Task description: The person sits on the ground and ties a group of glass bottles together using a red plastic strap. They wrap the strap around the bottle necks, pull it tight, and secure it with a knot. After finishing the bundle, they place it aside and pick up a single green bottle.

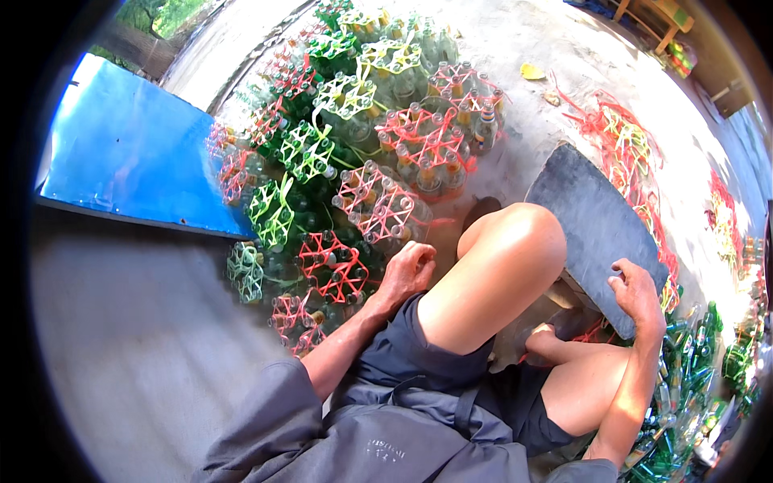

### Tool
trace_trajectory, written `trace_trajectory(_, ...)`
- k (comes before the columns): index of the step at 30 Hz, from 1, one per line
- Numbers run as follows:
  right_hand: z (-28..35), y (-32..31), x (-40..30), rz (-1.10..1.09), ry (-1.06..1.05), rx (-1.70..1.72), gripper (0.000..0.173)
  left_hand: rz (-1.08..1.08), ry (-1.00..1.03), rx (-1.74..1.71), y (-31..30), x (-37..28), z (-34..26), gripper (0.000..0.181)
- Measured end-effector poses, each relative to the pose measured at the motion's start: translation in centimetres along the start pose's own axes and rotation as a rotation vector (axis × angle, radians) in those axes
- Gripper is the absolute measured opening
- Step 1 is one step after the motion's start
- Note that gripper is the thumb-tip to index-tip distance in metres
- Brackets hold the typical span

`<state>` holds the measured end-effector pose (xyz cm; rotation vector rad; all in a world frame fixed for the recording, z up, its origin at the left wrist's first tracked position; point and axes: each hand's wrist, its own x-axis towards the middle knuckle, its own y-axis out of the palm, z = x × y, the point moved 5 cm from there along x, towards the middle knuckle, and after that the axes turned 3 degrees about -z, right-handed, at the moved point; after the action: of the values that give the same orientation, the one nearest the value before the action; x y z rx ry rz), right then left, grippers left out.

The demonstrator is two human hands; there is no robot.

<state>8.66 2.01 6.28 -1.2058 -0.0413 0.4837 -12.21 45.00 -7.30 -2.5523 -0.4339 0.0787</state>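
Loosely curled, my left hand (412, 265) is beside my raised knee, just below a bundle of clear glass bottles (379, 202) tied with red plastic strapping. Whether something lies inside its fingers cannot be seen. My right hand (637, 293) hovers over or rests at the edge of a dark flat board (595, 223), fingers bent and a little apart, with nothing visible in them. Left of me stand more strapped bundles: green bottles in yellow-green strap (306, 151), green bottles in red strap (333, 267), and clear bottles in red strap (426, 142).
A blue panel (139, 151) borders the bundles at the left. Loose red and yellow straps (628, 145) lie on the ground beyond the board. Loose green and clear bottles (676, 374) are heaped at my right. A wooden stand (661, 21) is at the top right.
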Motion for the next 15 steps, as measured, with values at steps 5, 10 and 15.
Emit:
trace_trajectory(5, -1.0, 0.5, 0.0, 0.019, 0.035, 0.029, 0.03, -0.107, 0.172, 0.197, -2.0, 0.0, -1.8, 0.033)
trace_trajectory(10, -1.1, 0.4, -0.2, 0.023, 0.036, 0.017, 0.032, -0.212, 0.206, 0.322, -4.3, 0.1, -2.1, 0.043)
trace_trajectory(15, -1.4, 0.1, -0.5, 0.023, 0.071, 0.022, 0.033, -0.224, 0.156, 0.467, -4.7, -0.1, -0.7, 0.06)
